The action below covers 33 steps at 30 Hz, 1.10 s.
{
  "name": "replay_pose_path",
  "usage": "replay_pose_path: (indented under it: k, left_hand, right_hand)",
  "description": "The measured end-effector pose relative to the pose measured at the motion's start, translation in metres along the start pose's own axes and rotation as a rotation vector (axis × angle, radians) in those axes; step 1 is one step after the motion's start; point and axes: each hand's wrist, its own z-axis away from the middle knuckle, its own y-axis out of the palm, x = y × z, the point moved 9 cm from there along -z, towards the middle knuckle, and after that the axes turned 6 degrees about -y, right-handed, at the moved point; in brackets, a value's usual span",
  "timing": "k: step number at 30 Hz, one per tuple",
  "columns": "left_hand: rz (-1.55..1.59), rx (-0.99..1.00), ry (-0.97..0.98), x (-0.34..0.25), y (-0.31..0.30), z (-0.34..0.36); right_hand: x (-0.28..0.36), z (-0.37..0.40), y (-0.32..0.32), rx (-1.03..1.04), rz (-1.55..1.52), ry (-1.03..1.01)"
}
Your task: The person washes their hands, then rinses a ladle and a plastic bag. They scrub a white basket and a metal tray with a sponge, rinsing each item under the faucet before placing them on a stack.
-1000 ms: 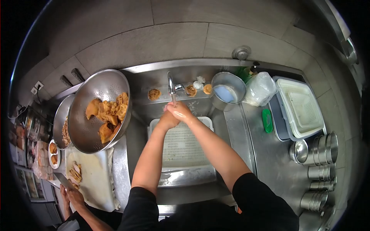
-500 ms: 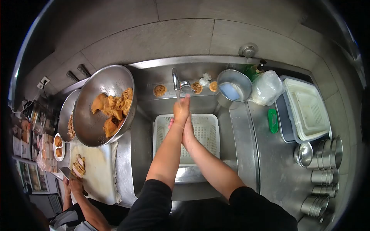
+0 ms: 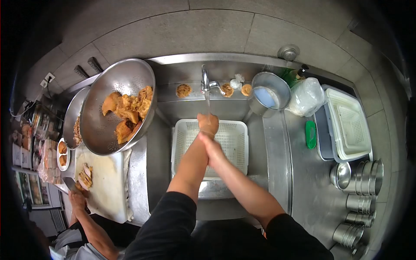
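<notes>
My left hand (image 3: 208,123) is held curled under the thin water stream (image 3: 208,103) that runs from the steel tap (image 3: 205,80). My right hand (image 3: 213,148) is wrapped around my left wrist just below it. Both hands hover over a white perforated basket (image 3: 236,130) that sits inside the steel sink (image 3: 164,117). Neither hand holds any object.
A large steel colander (image 3: 108,82) of brown fried pieces (image 3: 128,115) leans at the sink's left. Below it, another person's hand (image 3: 78,200) cuts food with a knife (image 3: 69,184) on a white cutting board (image 3: 106,186). A metal pot (image 3: 268,93), plastic bag (image 3: 307,97), white tubs (image 3: 346,123) and stacked steel cups (image 3: 364,190) stand to the right.
My hands have dropped from the tap's spout toward the basket. My right hand slid from the left hand down to the left wrist. The view has shifted a little.
</notes>
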Motion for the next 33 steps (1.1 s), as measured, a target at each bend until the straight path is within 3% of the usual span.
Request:
replay_pose_path:
  k: [2, 3, 4, 6, 7, 8, 9, 10, 12, 13, 16, 17, 18, 19, 21, 24, 26, 28, 30, 31, 33]
  left_hand:
    - [0.370, 0.130, -0.324, 0.036, 0.020, 0.003]
    - [0.610, 0.157, -0.408, 0.050, 0.005, 0.024]
    - [0.614, 0.158, -0.410, 0.059, 0.022, 0.029]
    - [0.842, 0.086, -0.345, 0.067, 0.066, 0.025]
    - [0.956, -0.016, -0.512, 0.080, 0.070, 0.036]
    - [0.956, -0.016, -0.514, 0.078, 0.072, 0.041]
    - [1.403, 0.045, -0.646, 0.076, 0.073, 0.055]
    - [1.852, 0.110, -0.768, 0.070, 0.083, 0.063]
    - [2.040, 0.144, -0.680, 0.066, 0.074, 0.061]
    - [2.220, 0.180, -0.578, 0.060, 0.067, 0.057]
    - [2.150, 0.133, -0.665, 0.057, 0.056, 0.051]
    - [2.155, 0.138, -0.658, 0.056, 0.053, 0.051]
    - [2.085, 0.266, -0.571, 0.050, 0.053, 0.048]
    - [2.006, 0.390, -0.482, 0.044, 0.052, 0.048]
    - [1.963, 0.396, -0.441, 0.044, 0.048, 0.045]
    - [1.837, 0.400, -0.376, 0.042, 0.041, 0.035]
    - [1.669, 0.374, -0.367, 0.049, 0.038, 0.030]
    - [1.629, 0.381, -0.338, 0.048, 0.037, 0.025]
    - [1.518, 0.325, -0.380, 0.053, 0.034, 0.024]
    - [1.516, 0.327, -0.376, 0.050, 0.035, 0.023]
    - [1.339, 0.203, -0.345, 0.052, 0.026, 0.017]
  right_hand:
    - [0.003, -0.047, -0.008, -0.066, -0.097, -0.006]
    - [0.011, -0.066, -0.010, -0.045, 0.006, -0.094]
    - [0.008, -0.091, -0.018, -0.046, 0.009, -0.092]
    - [0.050, -0.125, -0.024, -0.247, 1.177, -0.601]
    - [0.056, -0.134, -0.021, -0.244, 1.180, -0.600]
    - [0.053, -0.146, -0.023, -0.179, 0.903, -0.513]
    - [0.046, -0.154, -0.022, -0.114, 0.626, -0.423]
    - [0.045, -0.155, -0.021, -0.112, 0.628, -0.422]
    - [0.034, -0.158, -0.012, 0.026, 0.142, -0.328]
    - [0.031, -0.155, -0.010, 0.027, 0.149, -0.328]
    - [0.027, -0.137, -0.007, 0.018, -0.038, -0.262]
    - [0.037, -0.127, -0.016, -0.014, 0.315, -0.248]
    - [0.048, -0.119, -0.025, -0.050, 0.664, -0.228]
    - [0.053, -0.129, -0.040, -0.060, 0.661, -0.235]
    - [0.093, -0.148, -0.061, -0.091, 1.051, -0.660]
    - [0.170, -0.060, -0.053, -0.257, 1.068, -0.817]
    - [0.221, -0.001, -0.057, -0.322, 0.980, -1.126]
    - [0.270, 0.047, -0.083, -0.604, 1.109, -1.246]
    - [0.310, 0.083, -0.115, -0.971, 1.164, -1.281]
    - [0.323, 0.076, -0.140, -0.976, 1.162, -1.280]
    - [0.321, 0.025, -0.201, -0.925, 1.153, -0.761]
